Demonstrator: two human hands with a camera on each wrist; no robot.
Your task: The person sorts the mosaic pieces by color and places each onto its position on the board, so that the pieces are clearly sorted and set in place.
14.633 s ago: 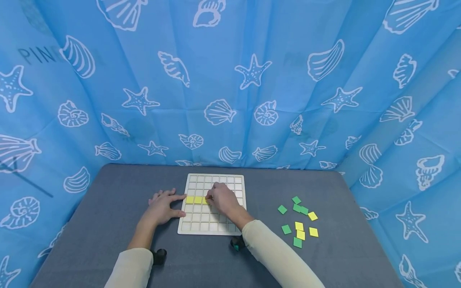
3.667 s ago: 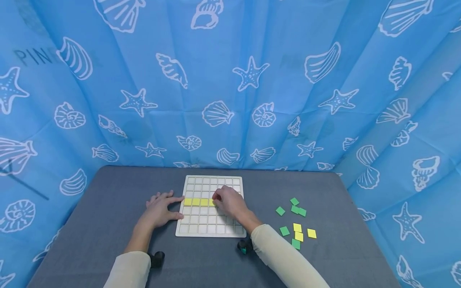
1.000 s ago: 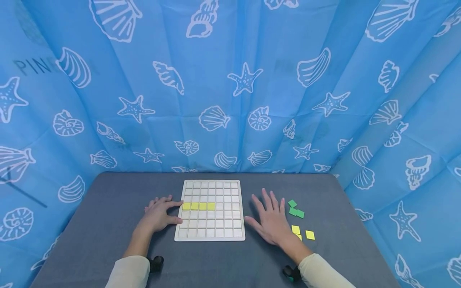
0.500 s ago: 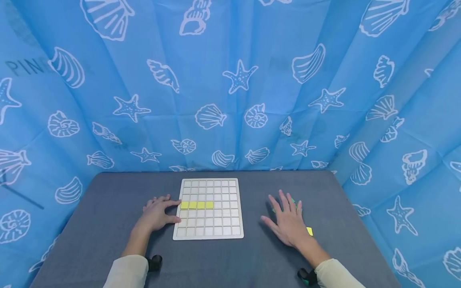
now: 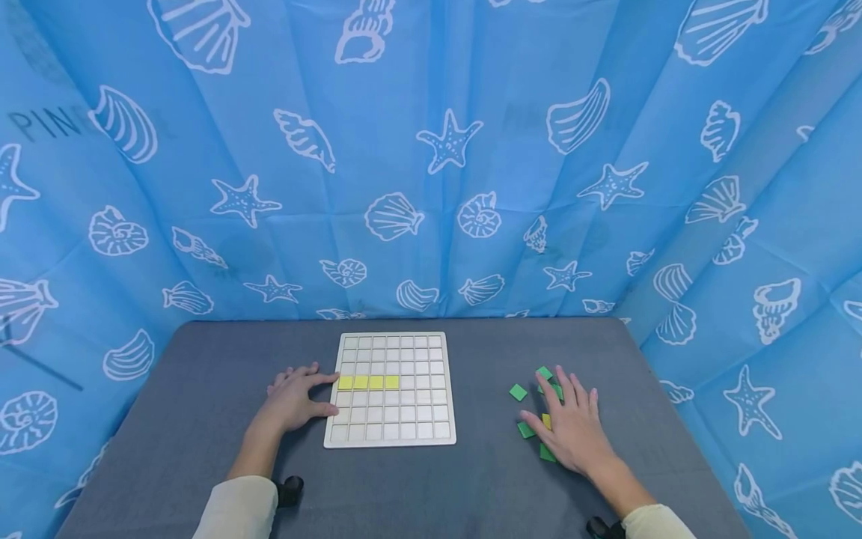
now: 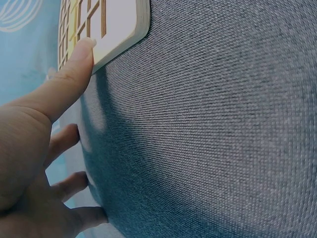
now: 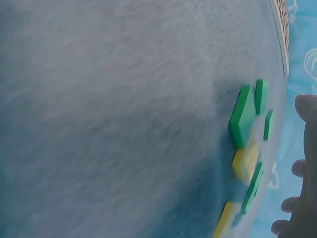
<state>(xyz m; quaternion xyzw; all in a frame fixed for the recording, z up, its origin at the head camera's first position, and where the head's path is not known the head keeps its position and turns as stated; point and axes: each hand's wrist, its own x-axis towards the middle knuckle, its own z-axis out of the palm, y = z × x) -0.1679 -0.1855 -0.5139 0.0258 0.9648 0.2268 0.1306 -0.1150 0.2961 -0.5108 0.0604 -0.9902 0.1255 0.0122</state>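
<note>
Head view: my right hand (image 5: 572, 430) is spread, grasping nothing, over the loose tiles — a yellow tile (image 5: 547, 421) shows in the gap between thumb and forefinger, green tiles (image 5: 518, 392) about it — far from my left hand (image 5: 289, 400), its straight fingers touching the board's (image 5: 431, 414) left edge

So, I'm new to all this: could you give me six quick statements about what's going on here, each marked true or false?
1. Four yellow tiles sit in one row on the board. True.
2. The left hand touches the board's edge. True.
3. The right hand is close to the loose tiles. True.
4. The right hand is pinching a tile. False: its fingers are extended, holding nothing.
5. All the loose tiles are green. False: yellow shows among them too.
6. The background is plain white. False: the blue curtain carries white shells and starfish.
</note>
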